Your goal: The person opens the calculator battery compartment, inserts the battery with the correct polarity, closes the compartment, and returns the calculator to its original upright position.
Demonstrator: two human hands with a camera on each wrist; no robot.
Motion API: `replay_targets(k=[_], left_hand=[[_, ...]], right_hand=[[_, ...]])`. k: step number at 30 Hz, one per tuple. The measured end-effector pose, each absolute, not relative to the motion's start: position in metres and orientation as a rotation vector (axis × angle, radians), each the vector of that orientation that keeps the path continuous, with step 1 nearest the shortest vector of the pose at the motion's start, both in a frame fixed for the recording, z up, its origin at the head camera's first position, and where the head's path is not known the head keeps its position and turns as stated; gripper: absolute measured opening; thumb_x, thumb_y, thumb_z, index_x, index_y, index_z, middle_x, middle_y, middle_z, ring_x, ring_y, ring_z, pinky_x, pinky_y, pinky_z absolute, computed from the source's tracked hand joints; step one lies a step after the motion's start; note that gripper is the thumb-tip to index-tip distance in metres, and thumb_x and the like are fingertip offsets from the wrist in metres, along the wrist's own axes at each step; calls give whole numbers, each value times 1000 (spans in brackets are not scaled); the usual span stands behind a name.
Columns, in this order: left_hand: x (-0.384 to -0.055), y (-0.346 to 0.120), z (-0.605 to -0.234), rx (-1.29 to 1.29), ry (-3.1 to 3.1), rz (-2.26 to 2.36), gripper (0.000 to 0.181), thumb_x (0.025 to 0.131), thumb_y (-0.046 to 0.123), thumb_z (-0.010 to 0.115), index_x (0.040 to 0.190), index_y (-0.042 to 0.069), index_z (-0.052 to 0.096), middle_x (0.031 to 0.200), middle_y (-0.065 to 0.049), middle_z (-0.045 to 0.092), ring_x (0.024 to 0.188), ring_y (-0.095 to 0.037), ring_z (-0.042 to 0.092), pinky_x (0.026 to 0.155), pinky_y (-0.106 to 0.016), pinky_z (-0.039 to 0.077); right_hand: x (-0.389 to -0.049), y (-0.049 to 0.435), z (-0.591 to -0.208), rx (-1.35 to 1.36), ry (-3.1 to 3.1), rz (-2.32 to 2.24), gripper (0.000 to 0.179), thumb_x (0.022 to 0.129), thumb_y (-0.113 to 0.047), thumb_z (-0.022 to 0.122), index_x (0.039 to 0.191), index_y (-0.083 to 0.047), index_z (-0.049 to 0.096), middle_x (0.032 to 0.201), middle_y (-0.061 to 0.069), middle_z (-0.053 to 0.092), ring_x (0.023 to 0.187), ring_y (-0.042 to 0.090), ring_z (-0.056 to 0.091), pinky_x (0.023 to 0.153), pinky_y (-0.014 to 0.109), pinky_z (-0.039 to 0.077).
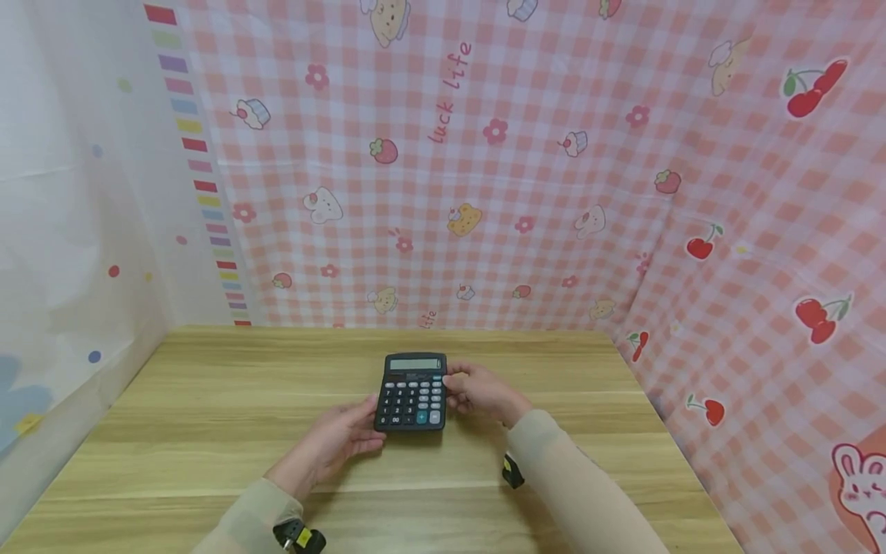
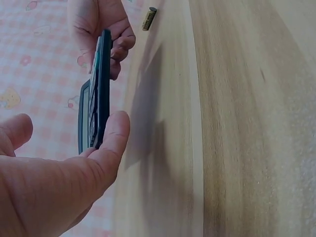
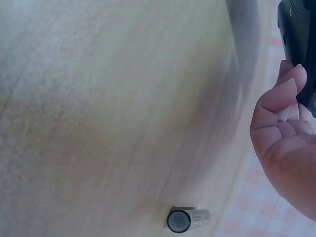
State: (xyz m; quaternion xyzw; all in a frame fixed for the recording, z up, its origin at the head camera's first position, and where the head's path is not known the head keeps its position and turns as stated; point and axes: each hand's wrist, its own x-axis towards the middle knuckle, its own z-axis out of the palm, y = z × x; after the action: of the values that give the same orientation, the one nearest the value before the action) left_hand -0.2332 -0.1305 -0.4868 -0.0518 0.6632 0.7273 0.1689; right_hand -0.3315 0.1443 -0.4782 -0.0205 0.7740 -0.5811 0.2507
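Note:
A black desk calculator (image 1: 411, 392) is held up, its keys and display facing the head camera. My left hand (image 1: 339, 438) holds its lower left edge, and a fingertip (image 2: 118, 126) lies against the back in the left wrist view. At the upper right edge my right hand (image 1: 481, 392) grips it, thumb on the front and the other fingers curled behind. The right wrist view shows part of the calculator's dark back (image 3: 298, 44) above the right fingers. Between calculator and wooden table (image 1: 249, 385) there is a gap, with a shadow below.
A small gold and black battery (image 2: 149, 19) lies on the table, past the right hand in the left wrist view. In the right wrist view a small cylinder (image 3: 187, 220) shows its dark round end. Pink checked cloth (image 1: 429, 192) rises behind and right; white cloth (image 1: 69, 231) hangs left.

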Motion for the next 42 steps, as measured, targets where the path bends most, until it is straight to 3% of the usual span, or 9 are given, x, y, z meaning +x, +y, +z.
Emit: replay_targets(k=[8,17,31,42], left_hand=[[-229,-132,-484,-155,1869,2100,70,112,31,57,151,-22,35,137,-33,64,108,-31,73,99,-43,64],[-220,-135,-477,-145,1882,2101,64,110,25,60,151,-19,39,136,-31,64,107,-31,74,97,-39,64],[-207,-140,-477,-57,1834,2129,64,104,7,66,156,-16,37,138,-28,64,103,-21,73,92,-28,64],[-200,-141,-475,-27,1767,2147,69,102,2,66,162,-9,32,146,-30,59,100,-20,74,90,-31,65]], right_hand=[[-323,144,-471,-53,2109,-1603,38,111,-23,58,146,-8,56,109,7,71,87,17,66,72,25,56],[-310,143,-460,-84,2120,-1629,34,110,-19,59,141,-4,58,110,8,71,86,15,62,74,25,57],[-295,146,-456,-137,2144,-1664,32,111,-19,59,139,-3,59,104,7,71,79,13,58,70,26,48],[-288,148,-449,-152,2117,-1674,32,111,-17,58,140,-3,58,102,6,71,79,13,58,72,26,50]])
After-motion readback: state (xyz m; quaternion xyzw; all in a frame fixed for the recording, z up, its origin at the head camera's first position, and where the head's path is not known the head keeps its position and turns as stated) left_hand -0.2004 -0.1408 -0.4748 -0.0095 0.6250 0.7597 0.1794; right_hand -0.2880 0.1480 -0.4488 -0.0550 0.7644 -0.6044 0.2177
